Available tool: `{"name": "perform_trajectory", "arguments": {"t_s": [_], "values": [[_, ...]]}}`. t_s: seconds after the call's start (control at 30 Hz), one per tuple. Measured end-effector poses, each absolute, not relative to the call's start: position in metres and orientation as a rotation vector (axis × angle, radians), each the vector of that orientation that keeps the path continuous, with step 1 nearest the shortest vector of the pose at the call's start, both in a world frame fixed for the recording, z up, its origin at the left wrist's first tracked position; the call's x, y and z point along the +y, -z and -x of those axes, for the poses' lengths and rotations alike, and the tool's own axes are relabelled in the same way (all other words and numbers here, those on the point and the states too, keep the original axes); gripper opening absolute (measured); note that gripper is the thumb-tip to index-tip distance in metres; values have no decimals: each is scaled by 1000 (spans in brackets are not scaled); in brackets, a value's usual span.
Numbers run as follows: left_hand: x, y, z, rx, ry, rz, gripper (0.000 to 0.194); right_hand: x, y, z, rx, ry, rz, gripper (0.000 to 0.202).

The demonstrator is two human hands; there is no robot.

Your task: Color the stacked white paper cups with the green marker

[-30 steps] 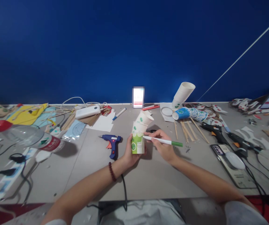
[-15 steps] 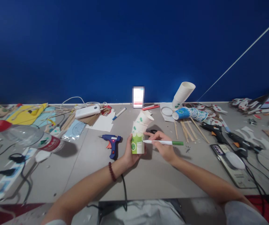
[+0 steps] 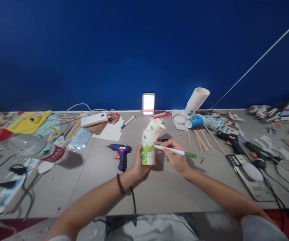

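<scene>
My left hand [image 3: 139, 164] is wrapped around the lower part of some joined paper cups [image 3: 148, 152], green with a white patch below and white with green leaf prints above. The top cup leans to the right. Between the fingers of my right hand [image 3: 176, 155] is a white marker [image 3: 176, 151] with a green end. Its tip points left and reaches the cup's right side near the top of the green band; whether it touches I cannot tell. Left of the cups lies a blue glue gun [image 3: 120, 154] with an orange trigger.
A tilted stack of paper cups [image 3: 196, 102] stands at the back right, beside blue patterned cups [image 3: 197, 121]. Wooden sticks [image 3: 201, 140], black glue guns [image 3: 231, 142] and a phone [image 3: 250, 180] lie to the right. On the left are a plastic bottle [image 3: 34, 145] and a power strip [image 3: 13, 187].
The marker's tip has moved up along the cup, and the marker now slants more. My right fingers have shifted slightly with it. The left hand and cups look unchanged.
</scene>
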State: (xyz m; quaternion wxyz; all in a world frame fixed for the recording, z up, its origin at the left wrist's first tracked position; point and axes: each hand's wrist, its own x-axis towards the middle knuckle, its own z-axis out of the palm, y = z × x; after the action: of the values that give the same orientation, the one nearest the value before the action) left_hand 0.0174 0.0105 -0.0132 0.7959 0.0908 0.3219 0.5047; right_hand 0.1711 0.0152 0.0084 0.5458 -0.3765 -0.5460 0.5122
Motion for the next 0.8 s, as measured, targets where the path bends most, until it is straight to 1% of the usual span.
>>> {"name": "perform_trajectory", "arguments": {"t_s": [0.17,0.3,0.47,0.8], "values": [[10,13,-18,681,-1080,-188,45,16,-9,-172,-1320,-1189,899,21],[10,15,-18,668,-1100,-208,44,17,-14,-173,-1374,-1118,875,19],[10,14,-18,677,-1085,-189,46,16,-18,-173,-1385,-1144,844,12],[10,16,-17,686,-1083,-192,45,16,-10,-173,-1332,-1166,818,12]]}}
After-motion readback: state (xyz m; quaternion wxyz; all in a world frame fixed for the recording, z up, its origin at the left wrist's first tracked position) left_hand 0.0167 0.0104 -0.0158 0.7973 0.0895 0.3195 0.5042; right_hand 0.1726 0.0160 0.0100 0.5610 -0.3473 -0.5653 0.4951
